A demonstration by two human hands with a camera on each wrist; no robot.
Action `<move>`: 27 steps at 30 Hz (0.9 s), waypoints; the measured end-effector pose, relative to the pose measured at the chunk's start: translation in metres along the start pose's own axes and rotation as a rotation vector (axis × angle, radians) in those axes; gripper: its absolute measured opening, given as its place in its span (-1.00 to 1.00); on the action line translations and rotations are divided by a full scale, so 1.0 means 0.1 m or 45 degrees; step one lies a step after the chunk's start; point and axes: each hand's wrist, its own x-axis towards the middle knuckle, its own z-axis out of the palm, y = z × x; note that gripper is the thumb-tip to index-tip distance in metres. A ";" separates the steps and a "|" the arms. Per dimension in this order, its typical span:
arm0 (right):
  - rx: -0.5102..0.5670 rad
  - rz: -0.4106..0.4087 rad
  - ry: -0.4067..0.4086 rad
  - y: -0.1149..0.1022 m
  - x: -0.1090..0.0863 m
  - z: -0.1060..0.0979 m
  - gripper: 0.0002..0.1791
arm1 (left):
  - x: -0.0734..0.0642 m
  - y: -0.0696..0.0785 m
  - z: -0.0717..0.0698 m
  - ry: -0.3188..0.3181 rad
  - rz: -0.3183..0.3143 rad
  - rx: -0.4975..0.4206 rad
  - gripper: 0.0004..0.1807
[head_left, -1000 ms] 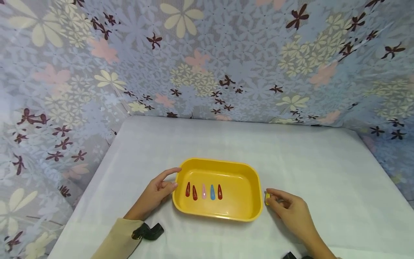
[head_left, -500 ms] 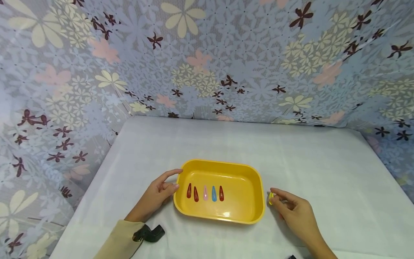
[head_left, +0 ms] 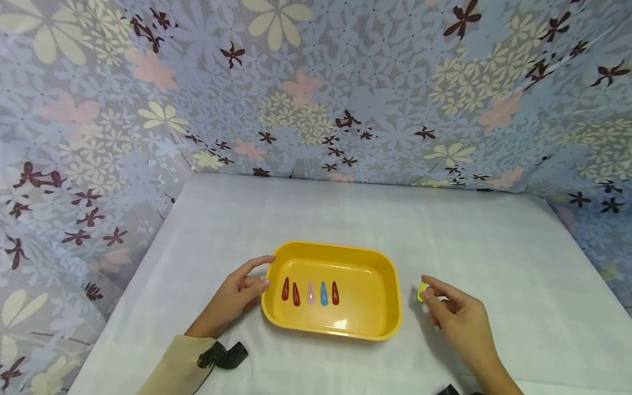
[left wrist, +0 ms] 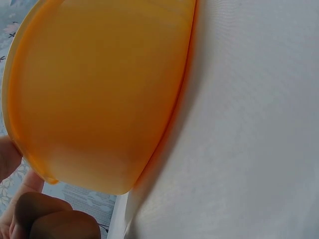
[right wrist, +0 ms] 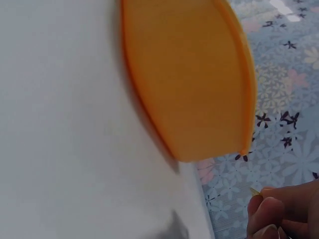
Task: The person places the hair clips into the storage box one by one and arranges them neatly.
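Note:
A yellow hair clip (head_left: 422,291) is pinched between the thumb and index finger of my right hand (head_left: 461,318), raised to the right of a yellow tray (head_left: 340,330). Only a thin tip of the clip (right wrist: 254,191) shows in the right wrist view. My left hand (head_left: 234,299) rests its index finger and thumb, spread apart, on the tray's left rim; its other fingers are bent below. Inside the tray lie a row of snap hair clips: two red clips (head_left: 296,294) at the left, a pink clip (head_left: 310,293), a blue clip (head_left: 323,293) and another red clip (head_left: 335,293).
The tray stands on a table covered with a white cloth (head_left: 316,211). A flower-patterned curtain (head_left: 316,99) hangs behind the table and along its sides. A black strap (head_left: 224,355) is on the left wrist.
My right hand has moved right and slightly up, away from the tray, with the yellow hair clip still pinched. The left hand and the clips in the tray have stayed in place.

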 end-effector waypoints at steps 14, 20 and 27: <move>0.043 -0.057 0.000 -0.18 0.00 -0.02 -0.53 | -0.01 -0.02 -0.02 0.004 -0.009 -0.023 -0.46; 0.094 -0.094 -0.036 -0.22 0.01 0.02 -0.56 | -0.01 -0.05 -0.02 -0.004 -0.010 -0.037 -0.47; 0.089 -0.143 -0.052 -0.32 0.02 0.06 -0.60 | 0.01 -0.03 -0.02 -0.020 0.009 -0.010 -0.46</move>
